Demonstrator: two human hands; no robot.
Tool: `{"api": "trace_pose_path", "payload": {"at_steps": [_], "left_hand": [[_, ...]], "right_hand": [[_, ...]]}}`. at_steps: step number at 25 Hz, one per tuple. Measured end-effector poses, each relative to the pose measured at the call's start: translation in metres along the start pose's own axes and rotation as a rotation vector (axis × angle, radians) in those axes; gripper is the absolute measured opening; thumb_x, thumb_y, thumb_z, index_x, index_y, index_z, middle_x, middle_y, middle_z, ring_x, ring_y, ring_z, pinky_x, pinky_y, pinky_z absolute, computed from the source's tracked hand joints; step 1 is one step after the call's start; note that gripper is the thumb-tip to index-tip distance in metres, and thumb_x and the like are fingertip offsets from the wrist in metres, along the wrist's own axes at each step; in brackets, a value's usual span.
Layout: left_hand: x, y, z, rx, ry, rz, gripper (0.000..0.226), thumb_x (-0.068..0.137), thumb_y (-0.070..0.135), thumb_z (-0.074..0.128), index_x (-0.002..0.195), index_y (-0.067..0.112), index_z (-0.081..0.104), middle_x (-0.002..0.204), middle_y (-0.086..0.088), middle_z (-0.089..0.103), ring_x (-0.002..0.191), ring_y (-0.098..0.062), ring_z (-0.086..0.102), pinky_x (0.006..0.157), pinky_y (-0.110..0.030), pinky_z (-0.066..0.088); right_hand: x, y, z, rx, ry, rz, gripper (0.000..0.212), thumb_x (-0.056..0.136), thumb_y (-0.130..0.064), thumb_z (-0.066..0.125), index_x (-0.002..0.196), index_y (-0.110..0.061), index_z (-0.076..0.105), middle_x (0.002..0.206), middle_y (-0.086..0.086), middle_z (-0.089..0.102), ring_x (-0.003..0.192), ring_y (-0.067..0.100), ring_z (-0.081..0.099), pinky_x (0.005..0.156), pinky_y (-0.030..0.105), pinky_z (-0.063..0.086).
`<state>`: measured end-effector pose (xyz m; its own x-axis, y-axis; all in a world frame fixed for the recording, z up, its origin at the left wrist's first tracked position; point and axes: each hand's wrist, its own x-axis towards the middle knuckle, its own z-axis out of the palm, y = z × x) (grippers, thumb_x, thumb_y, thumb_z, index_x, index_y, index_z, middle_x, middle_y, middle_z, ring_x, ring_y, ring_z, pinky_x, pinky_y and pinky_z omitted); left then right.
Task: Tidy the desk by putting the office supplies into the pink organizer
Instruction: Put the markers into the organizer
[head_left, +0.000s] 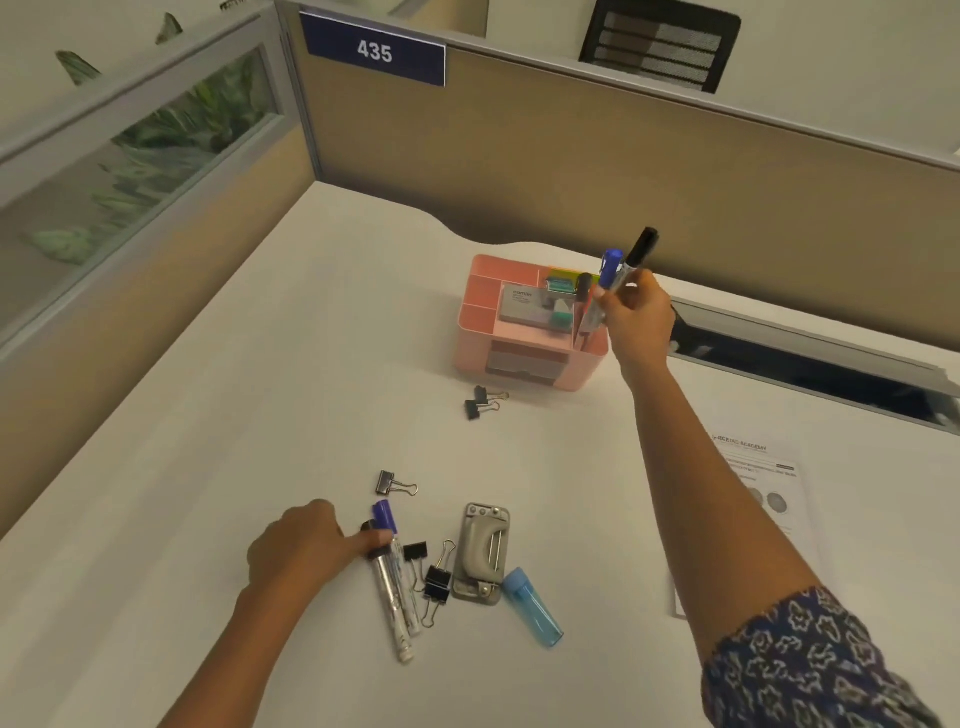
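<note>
The pink organizer stands at the far middle of the white desk, with a grey box, a green item and a marker inside. Over its right compartment, my right hand grips a black-capped marker and a blue-capped marker, tips pointing down. Near the desk's front, my left hand rests on two markers, one blue-capped, its fingers touching their cap ends. Beside them lie black binder clips, a grey hole punch and a blue transparent cap.
Two more binder clips lie just in front of the organizer and one lies above my left hand. A printed sheet sits on the right. Beige partition walls close the desk at back and left; a cable slot opens at the right.
</note>
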<state>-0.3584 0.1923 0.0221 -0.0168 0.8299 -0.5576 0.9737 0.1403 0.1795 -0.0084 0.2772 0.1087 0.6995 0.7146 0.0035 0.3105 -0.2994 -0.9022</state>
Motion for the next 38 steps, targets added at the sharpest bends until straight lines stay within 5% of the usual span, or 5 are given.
{"api": "trace_pose_path", "payload": {"at_steps": [6,15,26,34,38], "left_hand": [[-0.007,0.019,0.011,-0.083,-0.007,-0.015,0.065,0.054,0.080,0.063,0.066,0.016,0.064,0.047,0.008,0.064,0.051,-0.008,0.064,0.063,-0.027,0.054],[0.008,0.034,0.016,-0.178,0.079,-0.025,0.044,0.063,0.057,0.075,0.070,0.019,0.055,0.067,0.001,0.064,0.064,-0.018,0.062,0.055,-0.025,0.041],[0.010,0.037,-0.007,-0.422,0.001,0.076,0.027,0.071,0.045,0.075,0.076,0.019,0.067,0.066,-0.001,0.070,0.061,-0.019,0.068,0.069,-0.040,0.059],[-0.004,0.103,-0.056,-0.735,-0.031,0.366,0.012,0.077,0.034,0.073,0.080,0.035,0.062,0.087,0.000,0.072,0.078,-0.018,0.069,0.076,-0.039,0.058],[-0.006,0.137,-0.066,-0.856,-0.046,0.476,0.023,0.082,0.030,0.069,0.104,0.024,0.063,0.098,-0.002,0.069,0.085,-0.016,0.067,0.068,-0.026,0.054]], "right_hand": [[-0.001,0.015,0.023,-0.155,0.009,0.048,0.035,0.090,-0.025,0.065,0.121,-0.011,0.057,0.119,0.006,0.065,0.093,0.016,0.059,0.091,0.030,0.050],[0.005,0.016,0.026,-0.348,0.035,0.108,0.037,0.089,-0.020,0.066,0.124,-0.010,0.055,0.121,0.007,0.063,0.103,0.020,0.061,0.092,0.030,0.049],[-0.011,0.027,-0.010,-0.040,0.210,0.084,0.024,0.090,-0.009,0.063,0.114,-0.012,0.062,0.113,0.005,0.066,0.099,0.020,0.065,0.082,0.037,0.059],[-0.112,0.006,-0.020,0.082,-0.673,0.051,0.032,0.087,-0.012,0.067,0.117,-0.002,0.065,0.103,0.008,0.070,0.086,0.016,0.069,0.071,0.024,0.059],[-0.121,0.009,-0.011,0.012,-0.686,-0.096,0.037,0.087,-0.014,0.068,0.123,-0.008,0.063,0.113,0.007,0.070,0.099,0.019,0.068,0.083,0.032,0.059]]}}
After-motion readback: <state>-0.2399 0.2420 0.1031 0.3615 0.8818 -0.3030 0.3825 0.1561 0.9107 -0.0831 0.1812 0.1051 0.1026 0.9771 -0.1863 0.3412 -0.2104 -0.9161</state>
